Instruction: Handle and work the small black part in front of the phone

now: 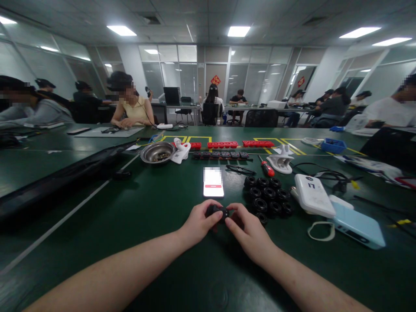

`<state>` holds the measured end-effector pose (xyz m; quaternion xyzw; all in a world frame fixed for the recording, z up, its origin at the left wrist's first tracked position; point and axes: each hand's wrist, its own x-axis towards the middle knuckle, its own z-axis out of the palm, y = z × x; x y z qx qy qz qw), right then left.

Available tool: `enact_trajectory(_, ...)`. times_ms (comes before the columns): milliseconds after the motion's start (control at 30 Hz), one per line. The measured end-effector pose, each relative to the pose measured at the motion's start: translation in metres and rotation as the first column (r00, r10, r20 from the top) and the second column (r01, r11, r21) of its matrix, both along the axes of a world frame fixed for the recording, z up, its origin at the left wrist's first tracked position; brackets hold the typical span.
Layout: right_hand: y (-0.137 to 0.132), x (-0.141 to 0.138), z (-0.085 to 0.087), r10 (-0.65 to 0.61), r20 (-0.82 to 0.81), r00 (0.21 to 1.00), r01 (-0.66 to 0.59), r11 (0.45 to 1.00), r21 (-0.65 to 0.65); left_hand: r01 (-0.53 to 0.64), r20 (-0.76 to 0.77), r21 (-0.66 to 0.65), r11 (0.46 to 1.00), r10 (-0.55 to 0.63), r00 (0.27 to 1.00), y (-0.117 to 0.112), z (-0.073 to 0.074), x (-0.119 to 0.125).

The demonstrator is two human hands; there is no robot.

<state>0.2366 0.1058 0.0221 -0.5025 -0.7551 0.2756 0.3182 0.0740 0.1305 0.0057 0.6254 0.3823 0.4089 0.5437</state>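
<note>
My left hand [200,221] is closed around a small black round part [214,210], with the thumb along its near side. From the right, the thumb and index finger of my right hand [248,225] pinch the end of the same part. Its exact kind is partly hidden by the fingers. Just right of my hands lies a group of several black ring-shaped parts like small tyres [269,193]. A phone [213,184] with a lit screen lies flat beyond my hands.
Farther back are a metal bowl [157,153] of small pieces, white clamps [282,161], red strips [222,144], a black strip [221,155], glasses [240,169] and a screwdriver [266,167]. Power banks [313,195] and cables lie right; a long black bag [65,182] left. People sit around.
</note>
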Motion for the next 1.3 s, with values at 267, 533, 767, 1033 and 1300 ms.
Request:
enact_trajectory(267,0.004,0.001,-0.003,-0.003,0.007,1.0,0.003,1.0,0.007,0.02,0.042,-0.019,1.0,-0.019,0.999,0.001,-0.009,0.0)
enact_trajectory(533,0.003,0.001,-0.004,0.012,-0.025,1.0,-0.012,1.0,0.01,-0.015,-0.032,-0.004,1.0,0.015,0.999,0.002,-0.003,0.0)
enact_trajectory(767,0.005,0.001,-0.003,0.069,-0.016,0.998,-0.069,0.997,-0.03,0.006,-0.049,0.064,0.998,-0.003,0.999,-0.001,-0.003,-0.001)
enact_trajectory(1033,0.001,-0.001,-0.004,0.026,0.008,1.0,-0.026,1.0,-0.017,-0.009,-0.001,0.014,1.0,0.009,1.0,0.002,-0.006,-0.001)
enact_trajectory(1300,0.004,0.0,-0.003,0.055,0.019,0.998,-0.054,0.998,-0.03,0.008,-0.07,0.072,0.997,-0.003,0.998,-0.001,-0.003,0.0)
